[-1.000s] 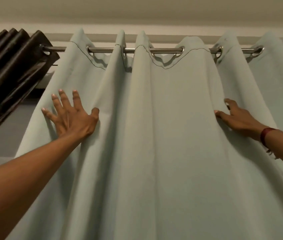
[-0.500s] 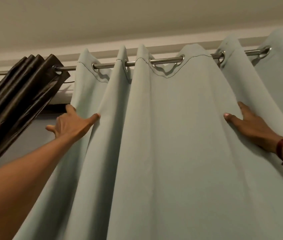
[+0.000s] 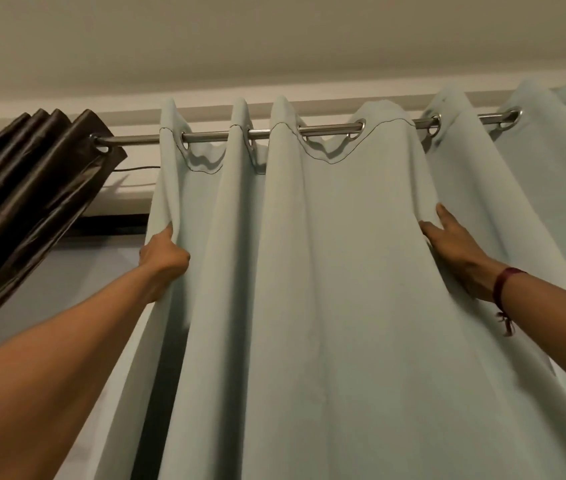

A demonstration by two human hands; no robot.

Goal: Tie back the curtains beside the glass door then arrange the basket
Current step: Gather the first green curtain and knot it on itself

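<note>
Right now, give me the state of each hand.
Left hand: closed, gripping the left edge fold of the pale green curtain.
Right hand: open, fingers flat against a curtain fold, not gripping.

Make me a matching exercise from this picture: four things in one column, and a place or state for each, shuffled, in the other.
Things:
1. left hand
2. right hand
3. dark curtain
4. rod

States:
A. bunched up at the far left
B. runs through the metal rings
C. closed on the pale curtain's left edge
D. lies flat on a fold, fingers straight

Pairs: 1-C, 2-D, 3-A, 4-B
</note>
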